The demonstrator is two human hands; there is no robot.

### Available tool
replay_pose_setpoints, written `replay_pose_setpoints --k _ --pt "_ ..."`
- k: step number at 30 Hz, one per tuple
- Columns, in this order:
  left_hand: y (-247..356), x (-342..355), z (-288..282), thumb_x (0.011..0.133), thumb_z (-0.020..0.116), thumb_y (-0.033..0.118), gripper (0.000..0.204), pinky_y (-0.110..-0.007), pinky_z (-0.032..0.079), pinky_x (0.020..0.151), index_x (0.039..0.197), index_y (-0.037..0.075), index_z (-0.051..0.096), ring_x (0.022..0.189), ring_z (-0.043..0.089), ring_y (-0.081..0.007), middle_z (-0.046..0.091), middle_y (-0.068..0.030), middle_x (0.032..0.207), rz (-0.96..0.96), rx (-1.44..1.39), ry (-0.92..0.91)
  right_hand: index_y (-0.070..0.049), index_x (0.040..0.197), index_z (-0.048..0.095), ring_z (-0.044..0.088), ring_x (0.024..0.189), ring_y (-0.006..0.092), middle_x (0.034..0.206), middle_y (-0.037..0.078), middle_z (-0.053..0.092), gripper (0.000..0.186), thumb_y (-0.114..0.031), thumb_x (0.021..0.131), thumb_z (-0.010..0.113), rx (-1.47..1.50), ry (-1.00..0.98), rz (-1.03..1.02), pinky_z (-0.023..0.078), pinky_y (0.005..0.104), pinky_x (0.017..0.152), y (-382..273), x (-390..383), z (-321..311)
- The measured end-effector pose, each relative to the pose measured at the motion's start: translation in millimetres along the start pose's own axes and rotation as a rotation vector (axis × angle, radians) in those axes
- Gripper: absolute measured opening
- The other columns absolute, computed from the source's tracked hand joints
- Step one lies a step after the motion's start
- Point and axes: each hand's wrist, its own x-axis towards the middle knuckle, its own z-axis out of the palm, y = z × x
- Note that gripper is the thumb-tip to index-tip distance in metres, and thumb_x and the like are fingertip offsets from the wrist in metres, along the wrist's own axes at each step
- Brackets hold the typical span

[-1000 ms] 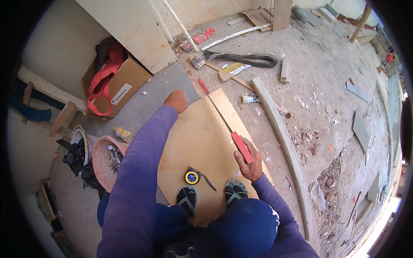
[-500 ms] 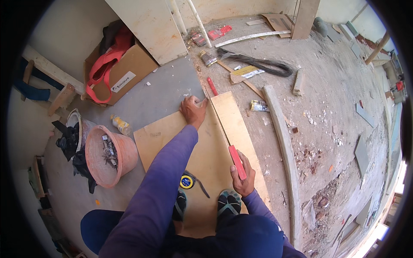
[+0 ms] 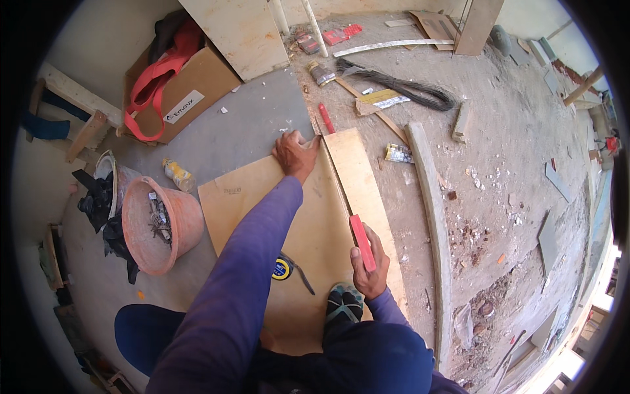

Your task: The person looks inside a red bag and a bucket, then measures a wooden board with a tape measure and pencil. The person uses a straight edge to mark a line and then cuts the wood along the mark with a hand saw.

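Note:
A light-brown plywood sheet lies on the floor under me, with a long, thin dark line between its main part and a narrow strip on the right. My right hand is closed round the flat red handle of a tool, seemingly a handsaw seen edge-on; its thin dark blade is hard to tell from the line. At the sheet's far edge, just left of that line, my left hand presses and grips with bent fingers. A yellow-and-black tape measure rests on the plywood beside my left forearm.
At left stand a pinkish bucket of scraps, a bottle and a cardboard box with a red strap. A long pale beam lies right of the sheet. Beyond it are a red stick-like object, bundled wire and scattered debris.
The whole view has shifted slightly, and my left foot has gone out of sight. Both hands keep nearly the same places on the plywood; the red handle stays in my right hand.

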Motion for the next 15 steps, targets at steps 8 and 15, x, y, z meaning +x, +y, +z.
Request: replay_pose_setpoints --k 8,15 --pt "2.7 -0.9 -0.6 0.082 0.088 0.047 0.044 -0.052 0.039 0.098 0.082 0.011 0.062 0.111 0.058 -0.036 0.065 -0.0114 0.103 0.002 0.007 -0.022 0.004 0.15 0.053 0.071 0.125 0.0406 0.138 0.028 0.067 0.053 -0.019 0.104 0.067 -0.013 -0.022 0.026 0.057 0.0422 0.103 -1.2 9.6 -0.1" --pt "-1.8 2.2 -1.4 0.083 0.088 0.044 0.043 -0.055 0.041 0.097 0.078 0.01 0.061 0.109 0.06 -0.0372 0.066 -0.0116 0.101 0.02 -0.007 -0.011 0.004 0.148 0.055 0.069 0.128 0.0405 0.14 0.028 0.066 0.05 -0.018 0.104 0.066 0.016 0.007 -0.009 0.054 0.0426 0.106 -1.9 4.5 -0.9"
